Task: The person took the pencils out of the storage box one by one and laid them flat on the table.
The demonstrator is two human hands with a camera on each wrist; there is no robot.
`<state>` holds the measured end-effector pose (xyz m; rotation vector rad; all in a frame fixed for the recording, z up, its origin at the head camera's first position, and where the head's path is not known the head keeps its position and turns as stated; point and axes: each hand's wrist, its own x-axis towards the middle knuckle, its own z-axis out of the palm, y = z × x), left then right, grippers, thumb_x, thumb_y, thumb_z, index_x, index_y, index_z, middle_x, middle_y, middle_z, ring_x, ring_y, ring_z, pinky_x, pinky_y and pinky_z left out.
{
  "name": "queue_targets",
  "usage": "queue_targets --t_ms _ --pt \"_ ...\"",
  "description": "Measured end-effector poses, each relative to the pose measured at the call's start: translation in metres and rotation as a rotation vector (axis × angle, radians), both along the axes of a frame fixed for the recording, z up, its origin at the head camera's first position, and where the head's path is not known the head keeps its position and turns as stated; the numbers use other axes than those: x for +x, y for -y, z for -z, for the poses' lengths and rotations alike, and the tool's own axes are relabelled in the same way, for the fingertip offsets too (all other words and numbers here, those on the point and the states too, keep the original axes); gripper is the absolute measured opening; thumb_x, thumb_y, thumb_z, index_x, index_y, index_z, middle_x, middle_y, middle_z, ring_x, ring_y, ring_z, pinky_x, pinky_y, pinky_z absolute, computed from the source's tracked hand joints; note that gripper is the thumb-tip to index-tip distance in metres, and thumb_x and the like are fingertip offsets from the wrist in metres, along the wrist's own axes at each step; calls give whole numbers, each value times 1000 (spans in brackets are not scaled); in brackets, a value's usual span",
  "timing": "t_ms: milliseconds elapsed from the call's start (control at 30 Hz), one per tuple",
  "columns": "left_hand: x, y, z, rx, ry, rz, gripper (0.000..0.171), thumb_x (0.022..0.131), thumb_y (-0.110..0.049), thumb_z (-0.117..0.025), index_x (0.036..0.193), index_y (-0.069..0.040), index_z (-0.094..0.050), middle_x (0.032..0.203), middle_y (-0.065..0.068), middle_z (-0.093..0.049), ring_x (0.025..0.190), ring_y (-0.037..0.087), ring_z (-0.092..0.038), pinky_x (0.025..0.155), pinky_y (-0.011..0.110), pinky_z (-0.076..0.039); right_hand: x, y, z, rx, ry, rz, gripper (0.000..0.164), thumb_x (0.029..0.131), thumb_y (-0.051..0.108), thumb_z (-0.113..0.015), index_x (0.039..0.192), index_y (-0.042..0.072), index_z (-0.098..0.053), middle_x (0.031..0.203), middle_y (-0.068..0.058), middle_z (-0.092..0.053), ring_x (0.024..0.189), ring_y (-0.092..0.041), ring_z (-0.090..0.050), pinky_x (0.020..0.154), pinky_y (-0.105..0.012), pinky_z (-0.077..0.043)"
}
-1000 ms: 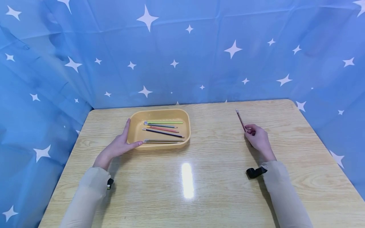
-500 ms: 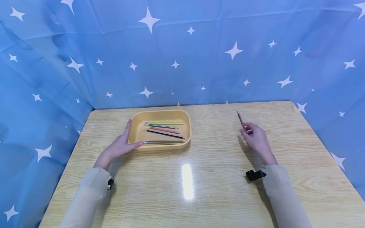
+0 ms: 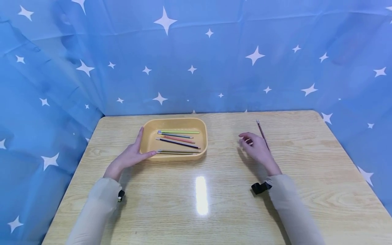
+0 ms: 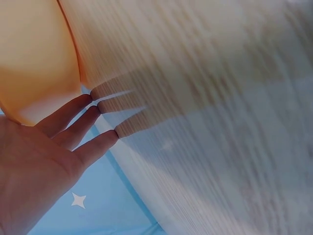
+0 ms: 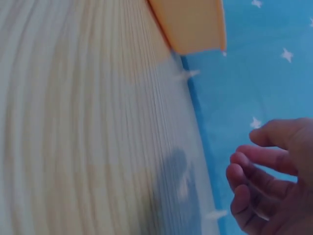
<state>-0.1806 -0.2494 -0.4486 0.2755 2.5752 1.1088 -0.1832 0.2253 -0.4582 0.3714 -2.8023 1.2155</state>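
Note:
A shallow yellow-orange tray holds several pencils lying lengthwise; a lime-green pencil is the farthest back. My left hand touches the tray's left end, thumb at the front rim and forefinger along the side. In the left wrist view, three straight fingers of it reach down beside the tray. A dark reddish pencil lies on the table to the right, its lower part running behind my right hand. That hand hovers left of the pencil, fingers loosely bent and holding nothing, as the right wrist view also shows.
The wooden table ends at a blue curtain with white stars, which hangs at the back and sides. A bright light reflection shows on the tabletop between the forearms.
My right hand has let go of the dark reddish pencil and moved left, leaving it on the table. My left hand stays at the tray. The head view has shifted slightly.

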Motion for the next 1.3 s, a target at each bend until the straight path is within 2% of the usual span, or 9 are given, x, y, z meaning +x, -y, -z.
queue_targets --t_ms 167,333,500,700,867,1000,1167,1300 --pt "-1 -1 -2 -8 9 5 112 88 -51 -66 151 -21 22 151 35 -16 132 51 -31 106 58 -27 -3 26 -3 -34 -30 -60 26 97 7 -54 118 -5 -63 97 -14 -64 84 -25 -61 70 -38 -51" --pt "-2 -1 -2 -32 8 10 112 88 -52 -65 151 -20 21 147 39 -23 128 51 -37 104 58 -31 -7 53 -13 -42 -107 -82 25 95 5 -56 117 -2 -65 98 -12 -64 87 -23 -58 66 -35 -49" --pt "-2 -1 -2 -58 3 16 112 87 -53 -65 152 -19 21 142 42 -29 124 51 -42 101 57 -35 -13 76 -22 -102 -174 -114 24 92 3 -58 115 -1 -66 99 -12 -64 90 -23 -58 68 -36 -50" --pt "-2 0 -3 -62 4 13 113 87 -52 -65 152 -18 20 139 43 -32 121 51 -45 99 57 -37 -18 101 -27 -132 -232 -236 23 91 1 -59 113 -3 -66 98 -12 -64 88 -23 -59 67 -36 -51" --pt "-2 0 -1 -60 -1 12 113 87 -52 -66 152 -18 20 140 41 -32 122 49 -45 99 56 -37 -18 123 -29 -121 -232 -319 23 91 1 -59 113 -3 -66 104 -15 -64 95 -31 -56 77 -43 -50" --pt "-2 0 -1 -45 0 9 113 87 -51 -67 152 -20 19 142 41 -30 124 50 -43 102 57 -34 -18 138 -27 -110 -222 -378 22 92 1 -59 112 -2 -66 106 -13 -64 97 -34 -55 81 -45 -49" --pt "-1 0 -2 -43 -5 11 113 87 -51 -67 152 -19 19 142 41 -29 124 50 -42 102 58 -33 -18 152 -23 -85 -228 -465 20 91 0 -60 110 -2 -67 101 -11 -63 96 -28 -57 81 -42 -51" --pt "-2 -1 -3 -40 -1 8 113 86 -51 -67 152 -19 19 143 40 -29 124 50 -42 102 57 -33 -20 161 -23 -30 -194 -523 19 92 0 -61 109 -2 -68 104 -10 -64 98 -24 -58 81 -37 -52"
